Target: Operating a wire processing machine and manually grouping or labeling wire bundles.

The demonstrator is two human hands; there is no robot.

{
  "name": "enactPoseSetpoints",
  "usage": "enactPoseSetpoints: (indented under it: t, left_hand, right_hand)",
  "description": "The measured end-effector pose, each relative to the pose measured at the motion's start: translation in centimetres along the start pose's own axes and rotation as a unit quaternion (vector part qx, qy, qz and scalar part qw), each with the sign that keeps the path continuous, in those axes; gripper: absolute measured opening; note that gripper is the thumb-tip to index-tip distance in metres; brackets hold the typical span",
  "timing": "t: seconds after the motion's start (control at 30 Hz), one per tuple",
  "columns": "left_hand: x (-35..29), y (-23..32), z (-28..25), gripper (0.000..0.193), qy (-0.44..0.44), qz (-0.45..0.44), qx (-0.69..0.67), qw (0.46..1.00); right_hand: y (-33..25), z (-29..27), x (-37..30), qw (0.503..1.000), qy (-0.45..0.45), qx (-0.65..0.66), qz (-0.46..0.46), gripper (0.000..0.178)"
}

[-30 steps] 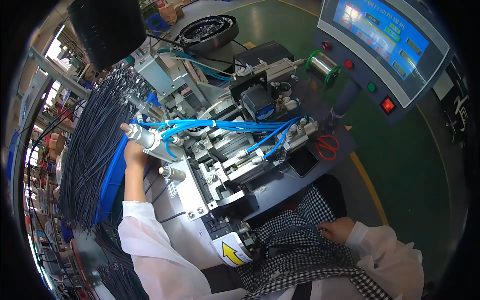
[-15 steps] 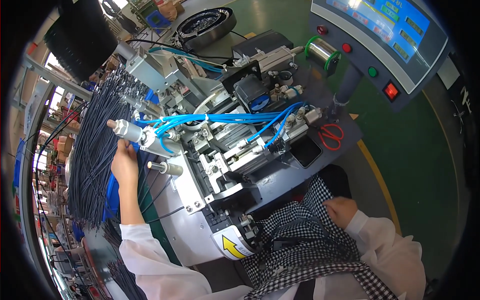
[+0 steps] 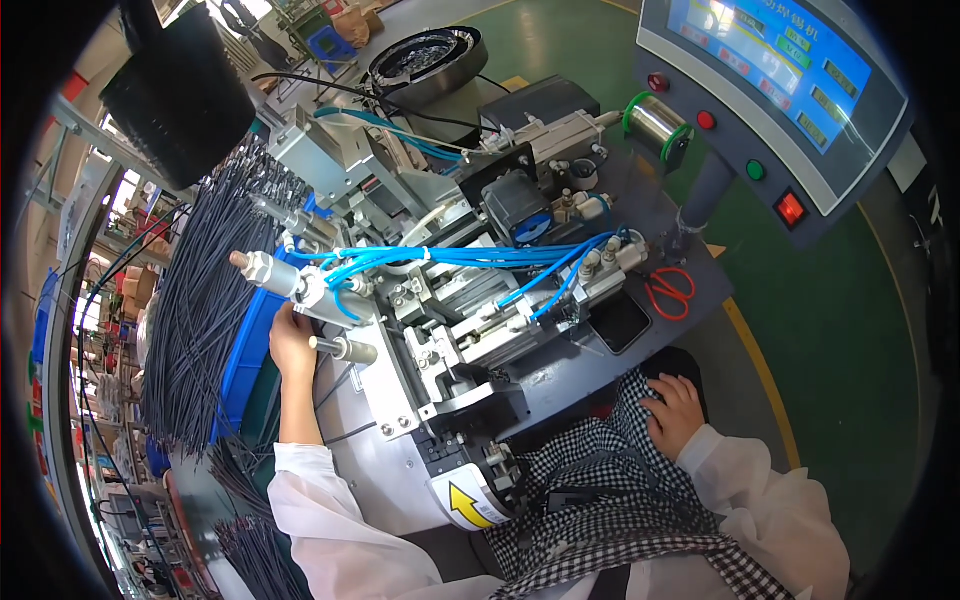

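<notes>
The left hand's [image 3: 291, 345] grip cannot be told behind the machine [image 3: 393, 380]. The right hand [image 3: 677, 415], spread and empty, is laid on the apron [image 3: 665, 500].

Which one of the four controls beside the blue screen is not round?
The glowing red switch, lowest in the row: it is four-sided, while the green button, lower red button and upper red button are round.

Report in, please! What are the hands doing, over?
Left hand beside blue bin, grip unclear. Right hand resting on checkered apron. Black cables heaped in bin. Silver cylinder partly blocks view there.
</notes>
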State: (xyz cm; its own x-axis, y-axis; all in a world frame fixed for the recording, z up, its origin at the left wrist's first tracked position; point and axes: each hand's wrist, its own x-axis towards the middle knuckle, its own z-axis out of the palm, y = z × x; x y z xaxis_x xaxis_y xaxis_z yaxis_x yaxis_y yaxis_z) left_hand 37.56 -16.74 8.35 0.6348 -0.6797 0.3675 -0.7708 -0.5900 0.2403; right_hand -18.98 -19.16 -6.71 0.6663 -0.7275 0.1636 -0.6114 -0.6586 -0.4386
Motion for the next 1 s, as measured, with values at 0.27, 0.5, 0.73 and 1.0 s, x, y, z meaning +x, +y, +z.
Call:
enactPoseSetpoints:
  t: [0.27,0.5,0.73,1.0]
  left_hand:
    - [-0.2,0.6,0.7,0.020,0.009,-0.017,0.038,0.999]
    - [0.6,1.1,-0.6,0.016,0.015,-0.010,-0.034,0.999]
    - [0.9,0.4,-8.7,0.016,0.070,0.022,-0.123,0.990]
    - [-4.8,2.8,-20.9,0.013,0.235,0.082,-0.240,0.938]
  right_hand:
    - [-0.1,-0.2,0.0,1.000,-0.010,0.000,0.008,0.028]
    - [0.1,-0.3,0.1,1.000,-0.007,0.005,0.013,0.027]
    - [-0.1,0.1,0.8,1.000,0.000,0.024,-0.009,0.025]
    - [0.9,1.0,-0.8,0.998,0.045,0.011,-0.031,0.021]
